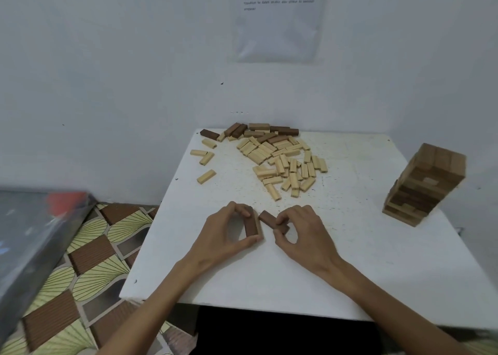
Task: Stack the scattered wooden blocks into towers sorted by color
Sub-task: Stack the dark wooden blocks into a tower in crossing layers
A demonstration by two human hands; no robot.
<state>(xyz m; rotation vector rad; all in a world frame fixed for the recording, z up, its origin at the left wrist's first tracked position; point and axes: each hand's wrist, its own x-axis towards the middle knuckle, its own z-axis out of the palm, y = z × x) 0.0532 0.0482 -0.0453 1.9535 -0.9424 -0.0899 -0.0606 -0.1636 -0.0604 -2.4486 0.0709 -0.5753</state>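
Dark brown wood: one dark block (252, 226) stands on its long edge near the front of the white table (350, 268). The left hand (225, 233) grips it, thumb at its near end and fingers curled over its far end. A second dark block (269, 220) lies just to the right at an angle, its near end pinched between the thumb and curled fingers of the right hand (304, 233). The two blocks sit close together; whether they touch cannot be told.

Pale blocks (283, 166) — a loose scattered heap toward the far middle of the table, with a few strays off to its left.

Brown blocks (269, 132) — a smaller jumble along the far edge, behind and partly upon the pale heap.

Tower (428, 182): light and mid-brown blocks stacked in crosswise layers at the table's right edge, well apart from both hands.

Surroundings: a pale wall bearing a printed sheet (277, 17), its text too blurred to read; a patterned floor covering (89, 260) to the left of the table; a blurred grey object (27, 233) at the far left.
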